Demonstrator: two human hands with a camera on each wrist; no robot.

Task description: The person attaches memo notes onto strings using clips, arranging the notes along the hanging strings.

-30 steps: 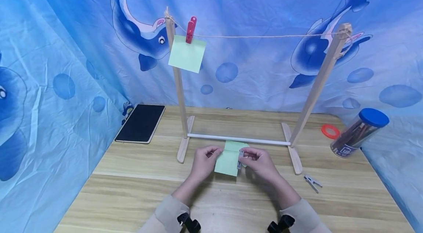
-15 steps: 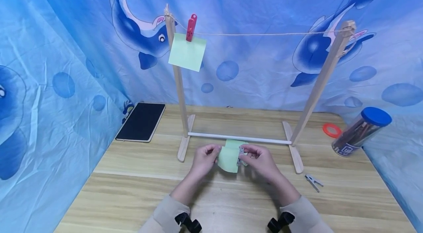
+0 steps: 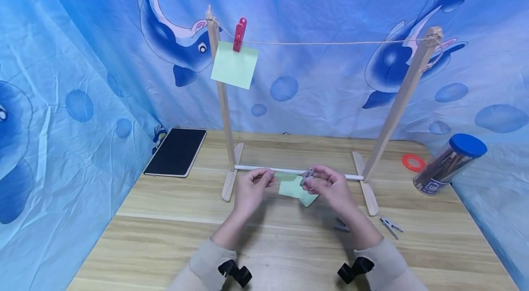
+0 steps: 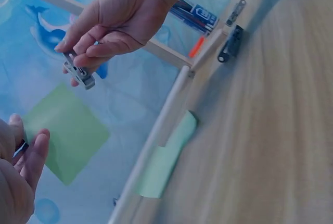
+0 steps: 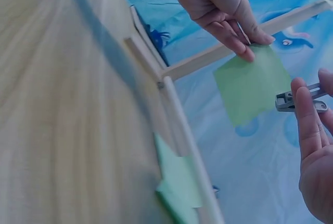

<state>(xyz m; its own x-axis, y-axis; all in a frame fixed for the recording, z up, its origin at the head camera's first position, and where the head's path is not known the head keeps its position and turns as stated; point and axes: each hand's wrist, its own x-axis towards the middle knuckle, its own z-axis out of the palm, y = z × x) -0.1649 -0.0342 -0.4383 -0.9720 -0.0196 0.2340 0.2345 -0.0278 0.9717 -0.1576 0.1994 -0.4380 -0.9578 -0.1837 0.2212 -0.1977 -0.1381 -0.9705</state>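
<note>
My left hand (image 3: pixel 251 192) pinches a green sticky note (image 4: pixel 67 135) by one edge and holds it up off the table. In the head view that note is seen nearly edge-on. My right hand (image 3: pixel 334 189) grips a grey clothespin (image 5: pixel 286 101) between thumb and fingers, beside the note and apart from it. Below the hands, loose green sticky notes (image 3: pixel 291 188) lie overlapping on the table by the white crossbar (image 3: pixel 268 169). Up on the string (image 3: pixel 314 43), a red clothespin (image 3: pixel 239 35) clips another green sticky note (image 3: pixel 234 65) near the left post.
Two more clothespins lie at the right, one grey (image 3: pixel 390 226) and one dark (image 3: pixel 342 225) partly behind my right forearm. A blue-lidded jar (image 3: pixel 448 165) and a red ring (image 3: pixel 413 162) stand farther back. A black tablet-like slab (image 3: pixel 176 152) lies at the left.
My left hand has lifted the green note from the table and tilted it. My right hand has risen slightly with the clothespin, uncovering the notes below and a dark clothespin near the forearm.
</note>
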